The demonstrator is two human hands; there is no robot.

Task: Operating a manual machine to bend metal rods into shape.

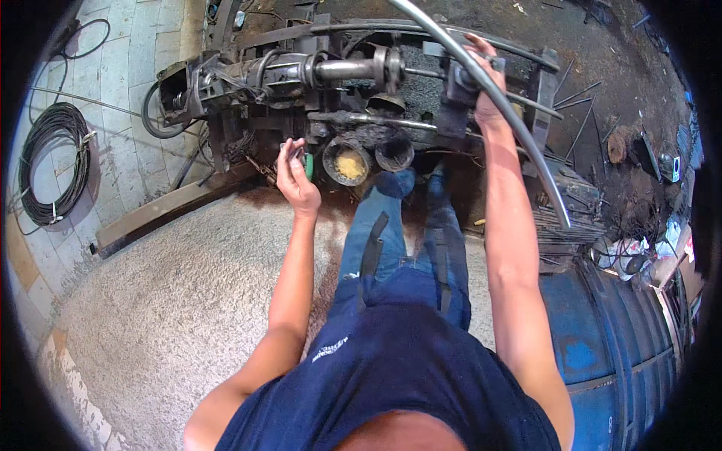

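Grubby workshop: pale speckled floor (173, 293) in front of the greasy shaft machine (289, 71), darker ground behind it. Right hand (489, 83) is up at the machine's right end, by its dark block (459, 89), fingers spread, maybe for steadying. The curved grey tube (517, 124) crosses in front of that hand, so I can't tell if it's clamped on anything. Left hand (298, 179) is at the machine's near side, fingers bent close together by a small green piece (309, 166); too tiny to ID or confirm a grip. Can with yellow stuff (348, 164) sits at the machine's front, probably for easy reach. Tube's top end is cut off.
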